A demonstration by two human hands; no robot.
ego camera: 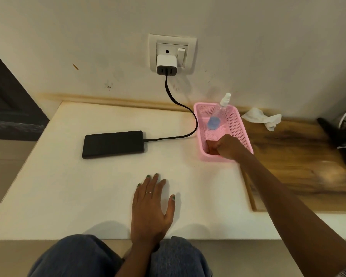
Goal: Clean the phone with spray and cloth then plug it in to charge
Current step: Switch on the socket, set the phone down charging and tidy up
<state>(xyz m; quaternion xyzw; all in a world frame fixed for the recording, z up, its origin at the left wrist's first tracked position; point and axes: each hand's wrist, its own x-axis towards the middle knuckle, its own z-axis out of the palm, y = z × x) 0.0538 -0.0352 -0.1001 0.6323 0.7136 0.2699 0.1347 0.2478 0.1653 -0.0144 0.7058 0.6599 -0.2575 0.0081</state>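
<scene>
A black phone [113, 144] lies flat on the white table [68, 186], left of centre. A black cable [180, 105] is plugged into its right end and runs up to a white charger [166, 65] in the wall socket. A clear spray bottle [218, 114] with blue liquid leans in the far end of a pink mesh basket [246, 136]. My right hand [226, 146] reaches into the near end of the basket with its fingers curled downward; whatever is under them is hidden. My left hand [150, 200] rests flat on the table, fingers spread, holding nothing.
A crumpled white tissue [262, 117] lies on the wooden surface [298, 156] right of the basket. Dark objects [340, 132] stand at the far right edge. The wall rises directly behind the table. My knees are under the table's front edge.
</scene>
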